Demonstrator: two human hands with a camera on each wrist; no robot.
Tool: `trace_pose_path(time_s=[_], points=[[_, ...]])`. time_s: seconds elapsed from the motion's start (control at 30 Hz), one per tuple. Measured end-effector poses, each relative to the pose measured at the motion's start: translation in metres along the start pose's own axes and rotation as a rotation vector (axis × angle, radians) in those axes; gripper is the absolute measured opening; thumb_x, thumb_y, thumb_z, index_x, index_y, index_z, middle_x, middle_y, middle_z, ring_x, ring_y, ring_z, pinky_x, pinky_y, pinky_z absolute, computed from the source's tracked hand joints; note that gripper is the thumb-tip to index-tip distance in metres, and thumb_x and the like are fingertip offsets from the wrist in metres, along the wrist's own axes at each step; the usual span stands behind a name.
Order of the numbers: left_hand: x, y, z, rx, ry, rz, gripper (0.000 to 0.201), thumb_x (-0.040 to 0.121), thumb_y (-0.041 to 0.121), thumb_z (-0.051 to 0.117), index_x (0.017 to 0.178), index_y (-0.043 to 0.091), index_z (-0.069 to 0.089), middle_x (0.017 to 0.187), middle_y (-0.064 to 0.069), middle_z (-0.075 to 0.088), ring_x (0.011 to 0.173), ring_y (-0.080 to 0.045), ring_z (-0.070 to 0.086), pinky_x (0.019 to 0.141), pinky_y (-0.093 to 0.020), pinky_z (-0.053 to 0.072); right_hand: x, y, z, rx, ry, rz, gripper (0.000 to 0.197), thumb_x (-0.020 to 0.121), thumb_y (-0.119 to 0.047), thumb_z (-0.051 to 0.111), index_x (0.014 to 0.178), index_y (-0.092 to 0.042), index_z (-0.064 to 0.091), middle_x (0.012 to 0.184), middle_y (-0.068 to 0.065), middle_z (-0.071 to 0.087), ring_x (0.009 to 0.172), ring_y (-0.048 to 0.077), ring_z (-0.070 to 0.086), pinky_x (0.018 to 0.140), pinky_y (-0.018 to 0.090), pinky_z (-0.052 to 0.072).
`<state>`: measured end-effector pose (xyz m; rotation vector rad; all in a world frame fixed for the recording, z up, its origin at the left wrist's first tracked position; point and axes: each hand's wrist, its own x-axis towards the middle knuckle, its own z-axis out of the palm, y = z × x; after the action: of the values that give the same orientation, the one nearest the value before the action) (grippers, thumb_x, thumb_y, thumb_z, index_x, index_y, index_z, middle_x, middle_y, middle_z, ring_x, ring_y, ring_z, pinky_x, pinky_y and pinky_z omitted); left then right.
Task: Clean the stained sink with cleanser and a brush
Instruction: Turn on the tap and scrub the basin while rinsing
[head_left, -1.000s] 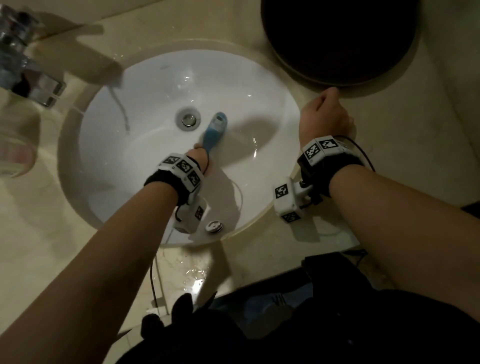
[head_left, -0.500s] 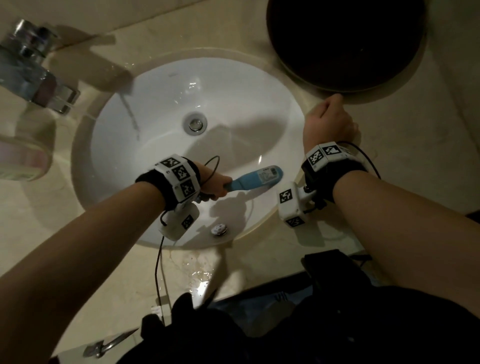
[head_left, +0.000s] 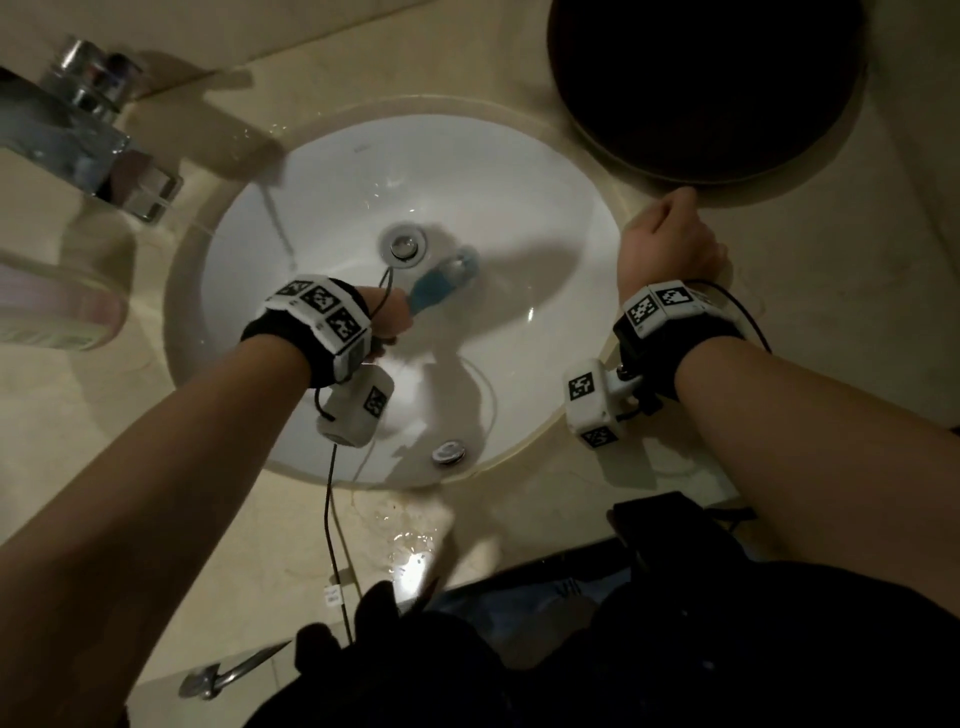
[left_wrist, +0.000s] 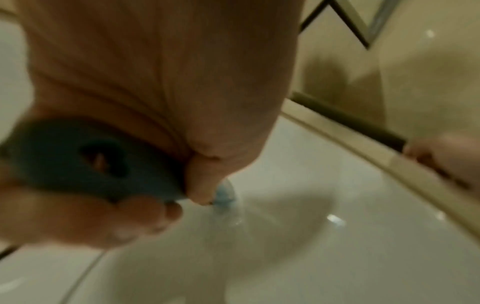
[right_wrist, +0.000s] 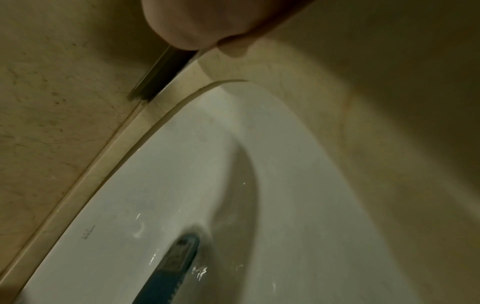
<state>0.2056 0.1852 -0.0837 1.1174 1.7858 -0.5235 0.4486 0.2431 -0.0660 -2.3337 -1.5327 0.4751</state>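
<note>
A white oval sink (head_left: 545, 218) is set into a beige counter, wet inside, with a chrome drain (head_left: 403, 244) at its middle. My left hand (head_left: 389, 317) grips the handle of a blue brush (head_left: 441, 283), whose head lies on the basin just right of the drain. In the left wrist view my fingers (left_wrist: 145, 214) wrap the blue handle (left_wrist: 59, 156). The brush (right_wrist: 168, 265) also shows in the right wrist view. My right hand (head_left: 670, 244) rests as a curled fist on the counter at the sink's right rim, holding nothing I can see.
A chrome faucet (head_left: 78, 145) stands at the upper left. A pale bottle (head_left: 52, 306) lies blurred at the left edge. A dark round basin (head_left: 701, 88) sits on the counter at the upper right. Water is pooled on the front counter (head_left: 410, 551).
The brush head swung from near the drain to the sink's right side, then back to just right of the drain. The right hand stayed on the rim.
</note>
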Motion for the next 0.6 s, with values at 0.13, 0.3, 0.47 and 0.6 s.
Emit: trace_pose_path(time_s=[0.13, 0.3, 0.47, 0.6], points=[[-0.005, 0.028, 0.018, -0.027, -0.291, 0.127, 0.007, 0.099, 0.009, 0.031, 0.097, 0.015, 0.034, 0.069, -0.003, 0.039, 0.049, -0.014, 0.035, 0.047, -0.021, 0.035, -0.001, 0.000, 0.000, 0.014, 0.005, 0.000, 0.030, 0.096, -0.022, 0.032, 0.113, -0.011, 0.054, 0.111, 0.016, 0.065, 0.104, 0.036, 0.057, 0.089, 0.037, 0.038], [0.006, 0.052, 0.037, 0.143, -0.214, 0.208, 0.016, 0.098, 0.006, 0.031, 0.109, 0.011, 0.040, 0.083, -0.014, 0.055, 0.063, -0.028, 0.055, 0.054, -0.034, 0.046, 0.000, 0.001, 0.002, 0.035, -0.001, 0.009, 0.029, 0.096, -0.023, 0.032, 0.112, -0.012, 0.054, 0.109, 0.015, 0.066, 0.103, 0.035, 0.057, 0.089, 0.037, 0.038], [0.040, 0.021, 0.030, 0.390, 0.275, 0.149, 0.033, 0.094, 0.014, 0.041, 0.125, 0.004, 0.043, 0.118, -0.020, 0.060, 0.103, -0.037, 0.061, 0.088, -0.041, 0.049, 0.002, 0.001, 0.006, 0.031, 0.017, 0.011, 0.028, 0.096, -0.023, 0.033, 0.111, -0.013, 0.055, 0.107, 0.014, 0.066, 0.100, 0.033, 0.058, 0.087, 0.035, 0.037], [0.048, 0.004, 0.010, 0.060, 0.384, -0.020, 0.042, 0.096, 0.010, 0.044, 0.136, -0.003, 0.039, 0.130, -0.025, 0.052, 0.111, -0.036, 0.056, 0.093, -0.041, 0.045, 0.005, 0.000, 0.007, 0.055, 0.015, 0.013, 0.027, 0.096, -0.023, 0.033, 0.109, -0.012, 0.055, 0.105, 0.015, 0.066, 0.099, 0.033, 0.058, 0.086, 0.034, 0.036]])
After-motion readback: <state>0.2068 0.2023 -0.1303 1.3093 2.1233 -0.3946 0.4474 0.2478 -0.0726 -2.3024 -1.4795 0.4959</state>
